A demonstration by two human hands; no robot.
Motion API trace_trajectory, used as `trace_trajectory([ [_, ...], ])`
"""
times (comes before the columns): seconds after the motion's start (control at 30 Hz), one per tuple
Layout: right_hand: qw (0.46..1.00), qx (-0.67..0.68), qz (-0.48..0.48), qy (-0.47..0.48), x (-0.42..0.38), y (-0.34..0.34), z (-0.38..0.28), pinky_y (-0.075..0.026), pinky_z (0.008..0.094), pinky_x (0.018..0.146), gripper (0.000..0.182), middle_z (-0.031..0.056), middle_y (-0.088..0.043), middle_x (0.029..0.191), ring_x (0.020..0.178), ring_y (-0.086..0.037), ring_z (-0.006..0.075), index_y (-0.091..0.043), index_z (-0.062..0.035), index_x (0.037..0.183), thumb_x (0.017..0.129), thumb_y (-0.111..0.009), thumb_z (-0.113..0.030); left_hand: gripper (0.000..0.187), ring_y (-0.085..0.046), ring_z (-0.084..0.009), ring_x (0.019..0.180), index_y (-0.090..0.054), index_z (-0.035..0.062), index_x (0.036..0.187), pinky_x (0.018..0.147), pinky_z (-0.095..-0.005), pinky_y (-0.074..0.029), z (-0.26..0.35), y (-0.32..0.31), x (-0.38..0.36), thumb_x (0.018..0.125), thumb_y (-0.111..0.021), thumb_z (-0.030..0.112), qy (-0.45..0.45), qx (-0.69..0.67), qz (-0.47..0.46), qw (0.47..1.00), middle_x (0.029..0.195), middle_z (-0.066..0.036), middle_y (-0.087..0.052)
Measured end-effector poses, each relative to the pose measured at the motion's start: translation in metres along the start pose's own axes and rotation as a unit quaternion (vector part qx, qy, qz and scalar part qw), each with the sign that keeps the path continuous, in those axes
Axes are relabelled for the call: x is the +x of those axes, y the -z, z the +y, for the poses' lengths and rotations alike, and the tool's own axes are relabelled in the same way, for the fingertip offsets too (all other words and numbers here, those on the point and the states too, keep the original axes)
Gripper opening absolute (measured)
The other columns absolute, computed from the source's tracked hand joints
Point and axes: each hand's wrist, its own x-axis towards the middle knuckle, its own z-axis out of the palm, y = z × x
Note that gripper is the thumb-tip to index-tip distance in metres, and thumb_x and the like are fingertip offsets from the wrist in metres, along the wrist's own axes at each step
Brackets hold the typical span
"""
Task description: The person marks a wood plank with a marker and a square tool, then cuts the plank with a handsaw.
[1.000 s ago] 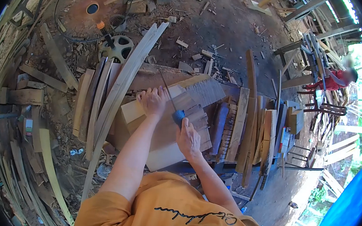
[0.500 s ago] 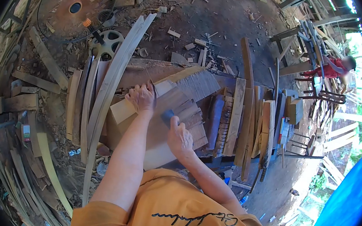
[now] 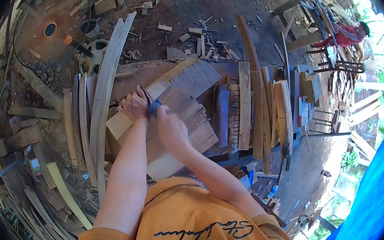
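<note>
Wooden boards [image 3: 200, 77] lie stacked at an angle on the bench in front of me. My left hand [image 3: 134, 106] rests on a pale block [image 3: 118, 124], its fingers wrapped round a thin dark curved piece [image 3: 145, 94]. What that piece is I cannot make out. Close on its right, my right hand [image 3: 173, 130], slightly blurred, is closed on a tool with a dark blue end [image 3: 154, 108]. That end is beside the thin dark piece; whether they touch is unclear.
Long planks [image 3: 108, 82] stand left of the boards, and more planks [image 3: 244, 106] lie to the right. A round wire grille [image 3: 29, 35] is at upper left. A person in red [image 3: 348, 37] is far off at upper right, near a dark chair [image 3: 347, 66].
My right hand has moved left, bringing the blue-ended tool close to my left hand. The whole view has shifted, so the bench sits further left and higher.
</note>
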Motion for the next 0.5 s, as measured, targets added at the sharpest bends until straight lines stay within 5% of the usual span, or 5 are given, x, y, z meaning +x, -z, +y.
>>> trace_trajectory([
  [0.5, 1.000, 0.019, 0.013, -0.016, 0.013, -0.005, -0.005, -0.057, 0.0402, 0.059, 0.028, 0.0225, -0.064, 0.082, 0.072, -0.070, 0.0352, -0.043, 0.0014, 0.112, 0.087, -0.053, -0.008, 0.054, -0.063, -0.0315, 0.087, -0.072, 0.0118, 0.076, 0.077, -0.0484, -0.039, 0.000, -0.001, -0.001, 0.099, -0.035, 0.044, -0.007, -0.012, 0.026, 1.000, 0.086, -0.008, -0.069],
])
